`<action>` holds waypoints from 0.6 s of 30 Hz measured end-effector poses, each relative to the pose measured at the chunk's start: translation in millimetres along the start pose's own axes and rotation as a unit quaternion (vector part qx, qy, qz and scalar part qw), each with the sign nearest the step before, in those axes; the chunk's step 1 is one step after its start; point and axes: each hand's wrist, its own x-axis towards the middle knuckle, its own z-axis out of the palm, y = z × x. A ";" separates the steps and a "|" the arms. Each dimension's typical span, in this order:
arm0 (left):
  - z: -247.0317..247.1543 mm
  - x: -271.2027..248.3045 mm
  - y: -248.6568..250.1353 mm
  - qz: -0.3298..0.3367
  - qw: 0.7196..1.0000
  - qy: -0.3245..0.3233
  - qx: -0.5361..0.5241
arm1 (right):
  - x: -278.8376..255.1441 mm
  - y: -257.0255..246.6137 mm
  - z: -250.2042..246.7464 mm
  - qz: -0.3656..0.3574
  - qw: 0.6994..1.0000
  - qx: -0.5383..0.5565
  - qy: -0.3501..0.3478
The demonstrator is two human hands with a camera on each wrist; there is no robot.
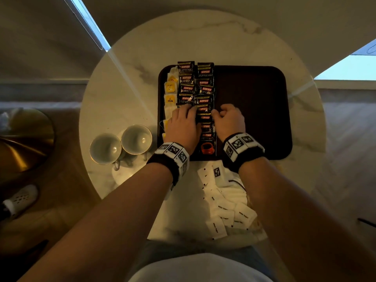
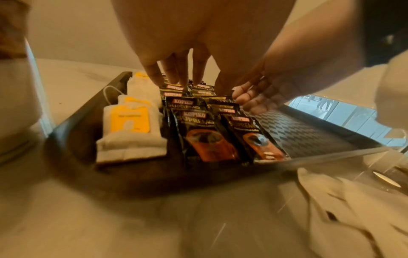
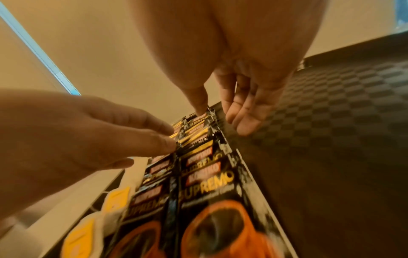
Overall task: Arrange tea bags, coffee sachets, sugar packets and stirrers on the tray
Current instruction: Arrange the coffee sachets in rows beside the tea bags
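Black coffee sachets [image 1: 204, 102] lay in two overlapped columns under your fingertips. Left hand [image 1: 184, 127] pressed flat, fingers straight; right hand [image 1: 228, 119] nudged with its thumb, fingers loosely curled, gripping nothing. Best to square edges gently. Tea bags [image 1: 170, 94] sat left of your fingers; sugar packets [image 1: 227, 212] waited behind your wrists, off the tray [image 1: 264, 110].

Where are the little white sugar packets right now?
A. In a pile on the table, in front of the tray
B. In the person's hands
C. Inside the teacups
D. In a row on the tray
A. The sugar packets lie in a loose pile on the marble table, nearer the person than the tray, which holds only tea bags and coffee sachets.
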 end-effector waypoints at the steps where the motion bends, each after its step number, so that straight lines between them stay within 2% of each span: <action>1: 0.9 7.1 2.3 0.004 1.000 -0.001 0.007 | 9.6 -5.9 -0.2 -0.006 1.000 -0.005 -0.005; 6: 9.5 33.4 7.2 0.016 0.995 -0.056 0.077 | 40.5 -24.2 5.0 -0.038 0.996 -0.038 -0.064; 10: 16.3 35.5 4.0 0.026 0.989 -0.094 0.114 | 45.8 -22.2 11.2 -0.040 0.995 -0.052 -0.080; 16: 15.8 37.8 1.8 0.040 0.993 -0.037 0.103 | 51.4 -16.4 14.0 -0.030 0.997 -0.025 -0.067; 18: 16.4 41.6 -1.3 0.039 0.994 -0.040 0.098 | 55.8 -19.9 12.1 -0.026 0.997 -0.009 -0.066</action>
